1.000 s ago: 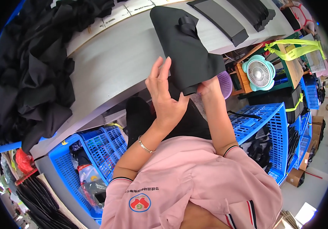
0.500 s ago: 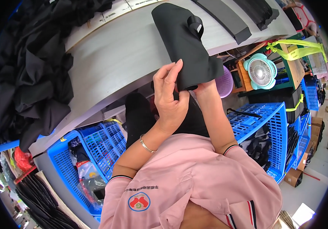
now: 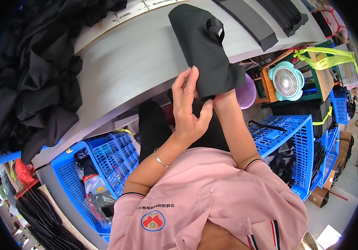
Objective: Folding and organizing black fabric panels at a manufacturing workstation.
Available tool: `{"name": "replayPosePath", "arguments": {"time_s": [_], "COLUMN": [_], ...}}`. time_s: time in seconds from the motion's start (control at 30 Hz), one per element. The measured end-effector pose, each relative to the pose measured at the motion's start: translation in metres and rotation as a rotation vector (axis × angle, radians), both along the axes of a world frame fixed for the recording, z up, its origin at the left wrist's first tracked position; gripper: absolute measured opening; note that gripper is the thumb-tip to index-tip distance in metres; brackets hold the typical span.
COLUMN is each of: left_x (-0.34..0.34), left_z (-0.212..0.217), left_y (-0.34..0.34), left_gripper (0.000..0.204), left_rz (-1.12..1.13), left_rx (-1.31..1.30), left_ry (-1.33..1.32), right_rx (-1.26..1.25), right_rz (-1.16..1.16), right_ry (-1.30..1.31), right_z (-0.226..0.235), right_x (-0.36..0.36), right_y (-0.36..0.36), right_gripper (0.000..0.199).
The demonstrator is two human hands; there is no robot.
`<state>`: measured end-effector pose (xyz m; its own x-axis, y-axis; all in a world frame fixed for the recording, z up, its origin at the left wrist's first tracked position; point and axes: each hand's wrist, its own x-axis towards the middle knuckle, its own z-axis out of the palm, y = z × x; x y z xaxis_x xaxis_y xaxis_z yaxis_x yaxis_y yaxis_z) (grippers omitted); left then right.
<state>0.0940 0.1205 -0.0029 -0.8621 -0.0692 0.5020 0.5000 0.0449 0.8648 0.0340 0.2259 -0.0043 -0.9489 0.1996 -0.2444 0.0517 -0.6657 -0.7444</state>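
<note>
Left hand (image 3: 188, 109) was raised at the near edge of the grey worktable (image 3: 133, 66), fingers pinching the lower hem of a black fabric piece (image 3: 204, 50). Right hand (image 3: 220, 96) was mostly hidden under that fabric; its grip could not be told. The fabric hung over the table's near edge and stretched up across the surface, a folded strap near its top. Black garment pile (image 3: 33, 75) lay at the table's left end. Dark flat panels (image 3: 249, 18) sat along the far edge.
</note>
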Motion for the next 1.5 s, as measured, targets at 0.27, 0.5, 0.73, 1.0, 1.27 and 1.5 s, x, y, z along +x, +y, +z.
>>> {"name": "replayPosePath", "arguments": {"time_s": [0.27, 0.5, 0.73, 1.0, 1.27, 1.5], "left_x": [-0.007, -0.006, -0.006, -0.014, -0.013, -0.08], "left_z": [-0.038, -0.067, -0.073, -0.088, -0.058, -0.028], "left_y": [-0.035, -0.036, -0.017, -0.011, -0.033, -0.07], "left_gripper": [0.045, 0.036, 0.026, 0.015, 0.019, 0.035], "left_rz": [0.118, 0.032, -0.22, -0.228, -0.237, 0.562], "left_rx": [0.036, 0.468, 0.726, 0.542, 0.263, -0.499], "left_ry": [-0.318, -0.67, -0.771, -0.868, -0.755, 0.035], "right_rx": [0.179, 1.022, 1.888, 1.802, 2.049, 2.179], "right_rz": [0.035, 0.443, -0.136, 0.345, 0.19, 0.132], "right_ry": [0.047, 0.374, 0.573, 0.072, 0.31, 0.329], "right_z": [-0.038, -0.056, -0.035, -0.018, -0.059, -0.056], "right_x": [-0.006, -0.008, 0.009, -0.003, -0.051, -0.045], "right_y": [-0.017, 0.008, -0.034, -0.047, -0.03, -0.052], "right_gripper": [0.04, 0.031, 0.034, 0.031, 0.038, 0.036]}}
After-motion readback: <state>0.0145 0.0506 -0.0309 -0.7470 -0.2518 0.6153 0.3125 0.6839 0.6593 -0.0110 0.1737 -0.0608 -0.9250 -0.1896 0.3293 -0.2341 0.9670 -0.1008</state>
